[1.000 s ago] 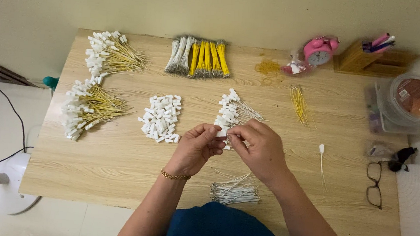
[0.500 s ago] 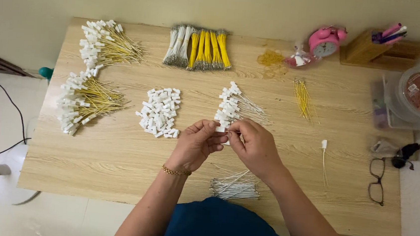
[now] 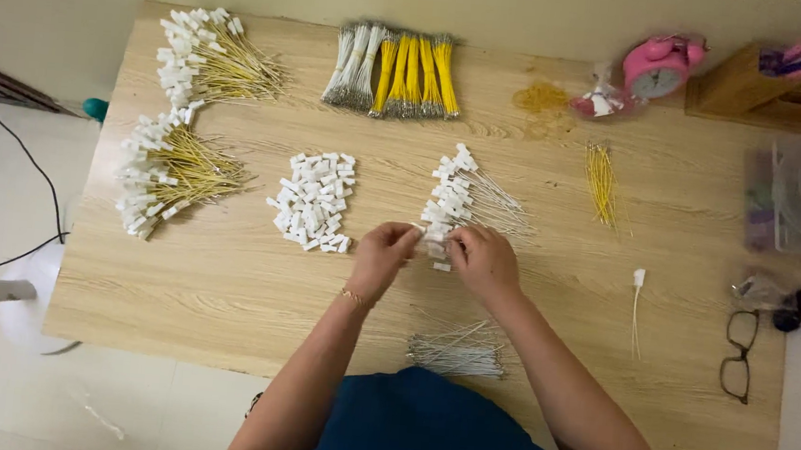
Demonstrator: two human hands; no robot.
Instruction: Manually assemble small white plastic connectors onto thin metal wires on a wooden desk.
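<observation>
So both hands are bunched up mid-table over one small white connector (image 3: pixel 436 248) with thin wire on it, right at the near end of the row of finished white-wire pieces (image 3: pixel 464 200). The left hand (image 3: pixel 382 255) has its fingertips pinched in narrow on one side, and the right hand (image 3: pixel 480 257) is curled tight on the other. The fingers hide exactly how the part sits between them, but both grips are closed down small on it.

Judging by looks, this thing weighs basically nothing. The plastic housing is stiff and a bit slick, while the wire is floppy and would kink if you yanked it. I'd hold the plastic body with the fingertips and take the wire close to its end, not mid-length.

Just left of the hands is a heap of loose white connectors (image 3: pixel 315 201). A bundle of bare grey wires (image 3: pixel 456 349) lies at the near table edge, in front of the person. Further left are two piles of yellow-wire assemblies (image 3: pixel 172 177). At the back sit bundles of yellow and grey wires (image 3: pixel 396 69). Off to the right there's a pink clock (image 3: pixel 657 72) and a pair of glasses (image 3: pixel 739 353), all on the wooden table (image 3: pixel 225 278).
</observation>
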